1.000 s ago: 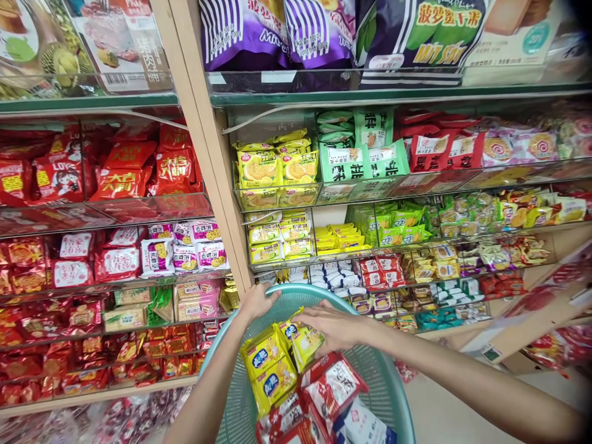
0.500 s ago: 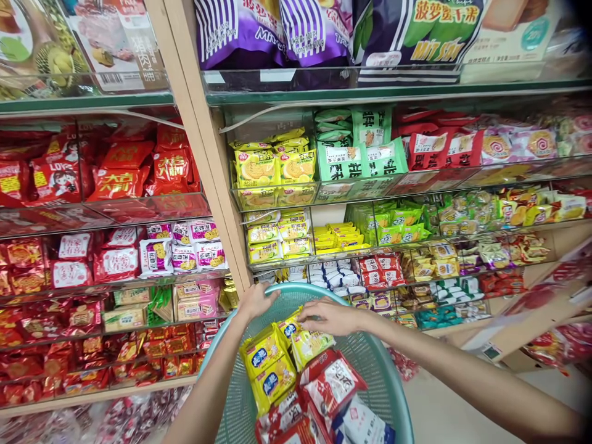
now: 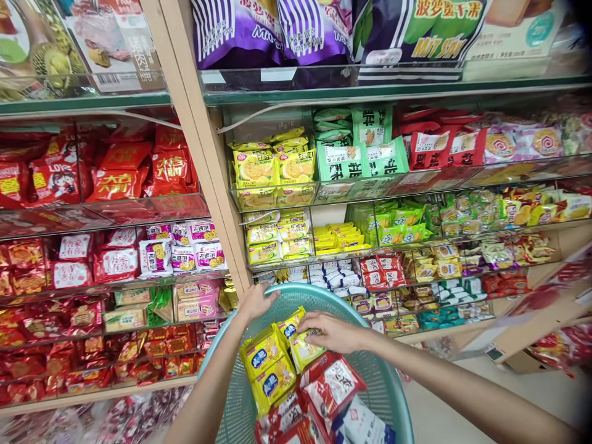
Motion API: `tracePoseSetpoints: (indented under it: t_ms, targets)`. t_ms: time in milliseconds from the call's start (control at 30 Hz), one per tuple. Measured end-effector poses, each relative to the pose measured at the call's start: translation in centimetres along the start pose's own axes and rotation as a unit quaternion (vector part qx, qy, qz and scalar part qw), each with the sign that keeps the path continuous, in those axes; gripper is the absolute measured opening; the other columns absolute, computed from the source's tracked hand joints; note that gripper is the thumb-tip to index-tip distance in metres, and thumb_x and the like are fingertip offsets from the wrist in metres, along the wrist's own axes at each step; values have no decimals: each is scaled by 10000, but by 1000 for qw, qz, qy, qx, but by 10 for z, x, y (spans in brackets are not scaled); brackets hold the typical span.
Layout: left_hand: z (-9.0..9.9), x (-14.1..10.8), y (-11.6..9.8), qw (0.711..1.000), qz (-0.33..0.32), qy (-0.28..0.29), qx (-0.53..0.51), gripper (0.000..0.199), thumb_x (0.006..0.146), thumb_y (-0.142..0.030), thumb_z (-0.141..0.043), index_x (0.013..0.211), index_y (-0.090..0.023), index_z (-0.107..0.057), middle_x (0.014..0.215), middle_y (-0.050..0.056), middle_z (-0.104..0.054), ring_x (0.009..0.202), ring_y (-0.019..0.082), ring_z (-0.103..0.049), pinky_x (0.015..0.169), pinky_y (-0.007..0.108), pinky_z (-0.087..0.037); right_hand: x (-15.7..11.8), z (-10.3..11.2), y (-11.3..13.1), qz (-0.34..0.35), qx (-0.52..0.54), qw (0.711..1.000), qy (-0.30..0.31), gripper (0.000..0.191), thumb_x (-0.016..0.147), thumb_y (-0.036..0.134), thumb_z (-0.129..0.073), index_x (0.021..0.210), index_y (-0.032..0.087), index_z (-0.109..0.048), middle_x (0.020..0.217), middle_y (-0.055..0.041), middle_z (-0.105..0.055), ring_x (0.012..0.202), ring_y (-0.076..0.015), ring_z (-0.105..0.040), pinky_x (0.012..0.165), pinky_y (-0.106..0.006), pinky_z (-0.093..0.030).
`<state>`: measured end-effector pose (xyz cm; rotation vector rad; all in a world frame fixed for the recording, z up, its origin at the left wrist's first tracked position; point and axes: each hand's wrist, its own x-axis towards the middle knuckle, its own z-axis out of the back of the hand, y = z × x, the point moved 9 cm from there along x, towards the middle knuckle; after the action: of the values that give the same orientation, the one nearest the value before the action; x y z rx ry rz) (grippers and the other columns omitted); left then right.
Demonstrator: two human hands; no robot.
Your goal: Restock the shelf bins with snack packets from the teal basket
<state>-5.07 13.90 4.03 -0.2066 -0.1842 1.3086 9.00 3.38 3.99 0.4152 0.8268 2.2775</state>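
A teal mesh basket (image 3: 388,382) is tilted in front of me. My left hand (image 3: 256,303) grips its far rim near the wooden post. Inside the basket my right hand (image 3: 330,332) rests with bent fingers on a yellow packet (image 3: 305,350); whether it grips the packet is not certain. Larger yellow packets (image 3: 269,370) lie at the left of the pile. Red-and-white packets (image 3: 335,385) and a blue-and-white packet (image 3: 363,425) are nearer to me.
Shelves of packed snacks fill the view, parted by a wooden post (image 3: 203,148). Yellow lemon packets (image 3: 275,168) and green packets (image 3: 363,159) stand above the basket. An open cardboard box (image 3: 525,361) is on the floor at the right.
My right hand has moved slightly down over the yellow packet and covers more of it. My left hand stays on the rim.
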Motion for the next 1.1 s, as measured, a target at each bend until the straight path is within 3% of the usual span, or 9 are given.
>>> tracePoseSetpoints:
  t_ms: [367,600,833,933,1100]
  targets:
    - [-2,2,2,1000,19,-3,-1,470,855,-576,-390,1015,-216,-646,973,102,-710,945,275,-651,729,299,-445,-2,-1,6,3,-20,1000,-17,345,914,457,-454,1106,243,-645,1089,-55,-660,1049,-204,-552,956,-408,-327]
    - [-3,3,4,1000,22,-2,1,468,853,-575,-394,1029,-220,-644,989,96,-709,951,271,-651,724,292,-448,-2,-1,6,30,13,999,-13,361,901,462,-482,1130,234,-643,1096,-52,-665,1055,-183,-569,974,-362,-335]
    - [-2,2,3,1000,28,-1,7,451,860,-567,-388,989,-225,-653,958,89,-711,920,261,-656,713,286,-443,0,0,6,22,12,1000,9,375,883,477,-504,1133,232,-637,1112,-62,-656,1060,-207,-569,981,-394,-330]
    - [-1,1,3,1000,29,-1,7,445,863,-567,-384,958,-226,-653,925,84,-714,903,258,-659,694,282,-438,6,17,14,44,-6,999,-25,403,879,472,-513,1196,234,-587,1177,-62,-619,1090,-200,-551,975,-375,-348]
    - [-1,0,3,1000,27,-4,6,396,865,-535,-400,934,-234,-647,899,78,-714,885,258,-663,669,279,-432,18,76,32,77,-70,977,-187,347,907,410,-481,1187,226,-574,1183,-74,-607,1107,-203,-530,960,-362,-377]
